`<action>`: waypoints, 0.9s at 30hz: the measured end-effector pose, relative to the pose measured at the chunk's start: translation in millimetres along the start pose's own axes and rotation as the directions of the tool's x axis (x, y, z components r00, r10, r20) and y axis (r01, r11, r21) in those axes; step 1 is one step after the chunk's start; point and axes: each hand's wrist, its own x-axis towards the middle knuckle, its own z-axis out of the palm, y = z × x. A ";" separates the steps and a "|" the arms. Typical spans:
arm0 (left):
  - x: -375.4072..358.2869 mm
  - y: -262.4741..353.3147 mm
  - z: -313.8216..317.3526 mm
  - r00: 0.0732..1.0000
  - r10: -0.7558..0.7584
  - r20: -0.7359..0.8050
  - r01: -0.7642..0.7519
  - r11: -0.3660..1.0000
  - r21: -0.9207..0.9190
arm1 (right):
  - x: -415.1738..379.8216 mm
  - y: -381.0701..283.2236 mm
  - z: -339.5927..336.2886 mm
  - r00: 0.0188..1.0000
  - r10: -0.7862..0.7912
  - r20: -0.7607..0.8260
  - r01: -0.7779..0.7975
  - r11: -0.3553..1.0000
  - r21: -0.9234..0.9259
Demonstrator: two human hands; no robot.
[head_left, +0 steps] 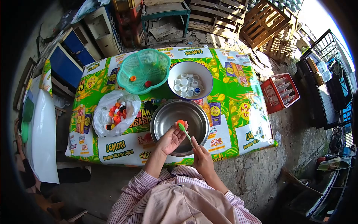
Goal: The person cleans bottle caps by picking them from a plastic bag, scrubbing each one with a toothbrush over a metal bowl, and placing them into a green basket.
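Over the steel basin [158, 119], my left hand [170, 141] is palm up, its fingers closed around an orange bottle cap [181, 122]. My right hand [202, 158] grips the pale handle of a green toothbrush [182, 128], whose head lies against or just beside the cap. Behind the basin stands a white bowl [206, 71] with a blue rim, holding many white caps. A teal plastic colander [143, 63] to its left contains an orange cap [132, 78] and a red cap [148, 84]. Red, orange and dark caps fill a white plastic bag [100, 121] at the left.
A green patterned sheet [238, 123] covers the table. Right of it, a red crate [274, 100] of glass bottles stands on the concrete floor. Wooden pallets [220, 16] and a green-framed table [166, 13] are at the back. A white curved panel [43, 138] is on the left.
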 end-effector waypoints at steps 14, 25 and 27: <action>-5.8 8.7 1.6 0.803 0.462 0.377 -0.508 0.198 0.839 | 20.8 -1.0 -31.4 0.990 0.070 0.120 -0.073 0.997 0.024; -3.7 24.4 4.8 0.763 0.456 0.458 -0.483 -0.070 0.873 | 15.9 1.2 -25.5 0.983 -0.001 0.181 0.018 0.995 -0.095; -1.3 23.4 1.1 0.794 0.435 0.426 -0.462 -0.025 0.887 | 19.3 6.2 -25.5 0.989 0.003 0.150 0.016 0.992 -0.126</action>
